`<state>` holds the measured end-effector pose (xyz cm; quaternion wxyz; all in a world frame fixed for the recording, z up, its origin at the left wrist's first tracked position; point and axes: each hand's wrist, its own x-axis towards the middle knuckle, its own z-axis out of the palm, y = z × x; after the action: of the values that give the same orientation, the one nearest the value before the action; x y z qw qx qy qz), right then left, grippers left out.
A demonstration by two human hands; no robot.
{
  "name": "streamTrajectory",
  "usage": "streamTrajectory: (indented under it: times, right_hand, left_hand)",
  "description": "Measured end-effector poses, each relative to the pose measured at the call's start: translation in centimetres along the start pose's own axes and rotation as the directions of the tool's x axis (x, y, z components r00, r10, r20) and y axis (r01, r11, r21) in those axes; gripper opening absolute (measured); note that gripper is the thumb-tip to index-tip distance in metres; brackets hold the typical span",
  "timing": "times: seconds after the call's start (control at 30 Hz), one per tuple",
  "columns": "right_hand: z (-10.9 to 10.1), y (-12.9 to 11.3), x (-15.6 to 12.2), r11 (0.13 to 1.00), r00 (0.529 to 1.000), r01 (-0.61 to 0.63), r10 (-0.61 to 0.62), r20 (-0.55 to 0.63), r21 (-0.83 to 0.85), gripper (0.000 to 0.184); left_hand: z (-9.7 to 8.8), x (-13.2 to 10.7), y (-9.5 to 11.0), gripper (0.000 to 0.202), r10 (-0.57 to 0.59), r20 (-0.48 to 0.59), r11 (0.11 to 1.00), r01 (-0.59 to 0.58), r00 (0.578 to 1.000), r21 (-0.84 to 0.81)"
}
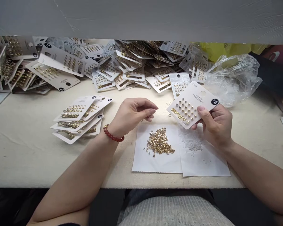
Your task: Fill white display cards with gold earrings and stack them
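Right hand grips stiff pale card above desk; long axis slants, hole end upper right, gold-trimmed end lower left. Rounded metallic studs in rows. Left hand curled; can't tell whether pinching anything. Shiny gold heap below.

White gold-studded card, tilted, in right fingers.
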<state>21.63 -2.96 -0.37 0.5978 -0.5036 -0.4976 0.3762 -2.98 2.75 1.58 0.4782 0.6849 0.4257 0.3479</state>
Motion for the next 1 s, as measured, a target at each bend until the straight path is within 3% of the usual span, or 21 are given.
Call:
streamTrajectory:
  times: [0.13,0.27,0.37,0.5,0.6,0.7,0.87,1.0]
  right_hand:
    - [0.0,0.0,0.0,1.000,1.000,0.001,-0.001,0.005,-0.012,0.020]
    - [0.0,0.0,0.0,1.000,1.000,-0.012,0.012,-0.012,0.001,0.020]
    - [0.0,0.1,0.0,1.000,1.000,-0.009,0.009,-0.011,0.005,0.020]
    - [0.0,0.2,0.0,1.000,1.000,-0.001,0.001,-0.017,-0.006,0.020]
    - [0.0,0.3,0.0,1.000,1.000,-0.015,0.015,-0.018,-0.004,0.020]
    - [0.0,0.2,0.0,1.000,1.000,-0.023,0.023,-0.007,0.009,0.020]
    - [0.0,0.0,-0.1,1.000,1.000,-0.013,0.013,0.005,-0.006,0.021]
    - [0.0,0.1,0.0,1.000,1.000,-0.009,0.009,-0.009,-0.001,0.022]
  left_hand:
    - [0.6,-0.3,0.5,0.014,0.042,0.066,0.999,-0.042,0.997,-0.004]
    - [1.1,-0.6,0.4,0.020,0.171,-0.019,0.977,-0.167,0.985,0.133]
    - [1.5,-0.6,0.2,0.025,0.308,-0.059,0.915,-0.279,0.950,0.291]
    - [1.6,-0.6,-0.2,0.026,0.473,-0.007,0.775,-0.412,0.881,0.478]
    - [1.6,-0.5,-0.2,0.021,0.526,0.031,0.713,-0.461,0.850,0.528]
    - [1.6,-0.5,0.1,0.016,0.503,0.036,0.748,-0.455,0.864,0.483]
    - [1.5,-0.3,0.0,0.004,0.357,-0.039,0.896,-0.330,0.933,0.298]
    - [0.9,0.1,-0.5,0.010,0.278,-0.095,0.920,-0.237,0.956,0.311]
